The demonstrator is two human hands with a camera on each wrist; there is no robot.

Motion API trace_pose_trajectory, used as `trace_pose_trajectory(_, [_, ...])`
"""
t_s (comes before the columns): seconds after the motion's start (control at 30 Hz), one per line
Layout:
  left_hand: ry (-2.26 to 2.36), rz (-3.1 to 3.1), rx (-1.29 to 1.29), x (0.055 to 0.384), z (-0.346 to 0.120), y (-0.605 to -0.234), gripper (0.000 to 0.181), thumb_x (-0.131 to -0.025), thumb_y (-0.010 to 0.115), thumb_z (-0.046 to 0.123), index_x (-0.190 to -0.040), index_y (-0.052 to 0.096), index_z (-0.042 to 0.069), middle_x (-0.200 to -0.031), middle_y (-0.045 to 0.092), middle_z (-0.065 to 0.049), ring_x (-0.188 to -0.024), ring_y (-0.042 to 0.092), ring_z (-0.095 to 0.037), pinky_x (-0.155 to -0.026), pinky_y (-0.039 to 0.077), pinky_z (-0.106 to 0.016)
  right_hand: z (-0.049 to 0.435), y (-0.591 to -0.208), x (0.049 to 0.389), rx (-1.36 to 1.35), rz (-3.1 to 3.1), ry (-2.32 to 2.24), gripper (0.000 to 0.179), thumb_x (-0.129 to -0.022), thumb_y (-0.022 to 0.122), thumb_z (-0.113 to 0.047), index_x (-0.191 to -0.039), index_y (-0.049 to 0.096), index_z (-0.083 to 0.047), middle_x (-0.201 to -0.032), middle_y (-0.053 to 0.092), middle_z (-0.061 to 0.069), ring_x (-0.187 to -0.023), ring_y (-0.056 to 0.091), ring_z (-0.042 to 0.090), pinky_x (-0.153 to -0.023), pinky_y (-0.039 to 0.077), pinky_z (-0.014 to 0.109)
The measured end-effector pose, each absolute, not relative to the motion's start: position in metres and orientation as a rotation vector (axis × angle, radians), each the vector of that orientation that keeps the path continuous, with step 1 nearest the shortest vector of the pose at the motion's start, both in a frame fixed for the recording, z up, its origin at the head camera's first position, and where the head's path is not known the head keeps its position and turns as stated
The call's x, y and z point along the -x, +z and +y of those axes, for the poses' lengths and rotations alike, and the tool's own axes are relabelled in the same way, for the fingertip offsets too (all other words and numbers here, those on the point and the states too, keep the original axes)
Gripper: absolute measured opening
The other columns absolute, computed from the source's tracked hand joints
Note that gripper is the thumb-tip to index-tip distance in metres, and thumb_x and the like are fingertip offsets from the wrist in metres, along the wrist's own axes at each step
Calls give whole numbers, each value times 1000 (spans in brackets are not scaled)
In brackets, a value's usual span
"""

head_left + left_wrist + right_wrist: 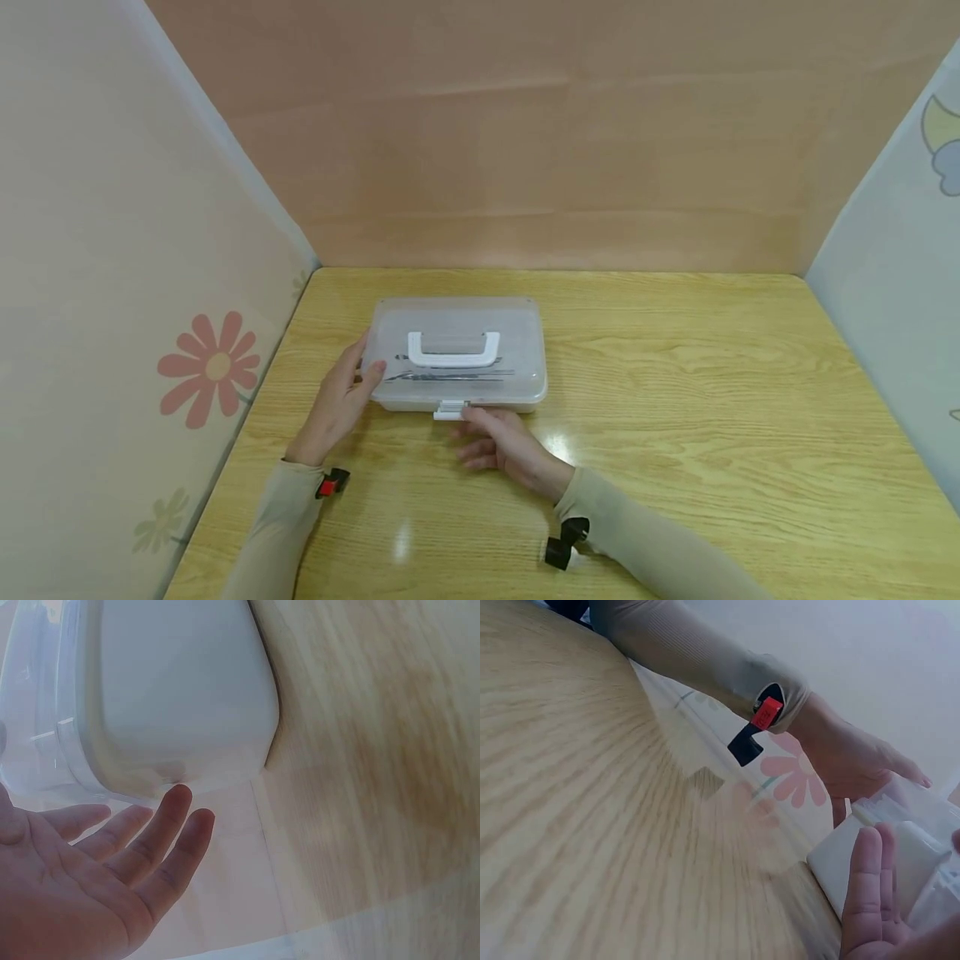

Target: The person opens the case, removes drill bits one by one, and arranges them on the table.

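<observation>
A translucent plastic storage box (457, 325) with a white carry handle (453, 360) lies on the wooden table, its lid down. Thin dark items show through the lid. My left hand (341, 400) is at the box's left end, thumb over the lid's edge. In the left wrist view, that hand's loosely extended fingers (161, 847) reach along the white side of the box (180, 682). At the front, a white latch (451, 409) juts outward, and the thumb of my right hand (506, 446) is at its right end. The right wrist view shows straight right fingers (866, 885) before the box.
The wooden table (712, 400) extends to the right of the box. A brown-orange backdrop (562, 150) stands behind it. Pale panels with printed flowers (217, 367) and other shapes flank both sides. Small black wrist devices (558, 552) are on both sleeves.
</observation>
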State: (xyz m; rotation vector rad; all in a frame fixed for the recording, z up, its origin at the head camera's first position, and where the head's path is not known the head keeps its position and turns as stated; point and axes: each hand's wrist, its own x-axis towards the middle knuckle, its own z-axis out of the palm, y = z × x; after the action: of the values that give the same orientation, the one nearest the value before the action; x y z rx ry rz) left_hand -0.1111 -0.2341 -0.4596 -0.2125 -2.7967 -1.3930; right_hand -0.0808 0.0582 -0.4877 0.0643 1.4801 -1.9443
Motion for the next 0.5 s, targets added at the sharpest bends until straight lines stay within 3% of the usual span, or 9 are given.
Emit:
trace_pose_trajectory(0.13, [-1394, -2800, 208, 111, -234, -459, 67, -115, 45, 45, -173, 20, 21, -162, 45, -20, -134, 58, -41, -103, 55, -62, 61, -489, 83, -81, 1500, -1913, 40, -103, 68, -34, -121, 66, 2, -98, 77, 6, -74, 74, 11, -73, 65, 29])
trace_pose_trajectory(0.27, [-1403, -2797, 207, 111, -233, -459, 68, -115, 45, 46, -173, 20, 21, -163, 44, -20, -134, 58, -41, -104, 55, -62, 66, -492, 85, 3, 1617, -1781, 36, -102, 71, -27, -112, 72, 8, -87, 77, 2, -64, 70, 8, -61, 61, 23])
trace_pose_trajectory(0.5, [-1408, -2787, 218, 112, -233, -459, 67, -115, 45, 45, -173, 20, 21, -165, 42, -20, -135, 56, -41, -105, 54, -62, 72, -494, 87, 286, 1889, -1425, 38, -111, 52, -24, -91, 72, 1, -62, 68, 1, -45, 58, 7, -42, 48, 21])
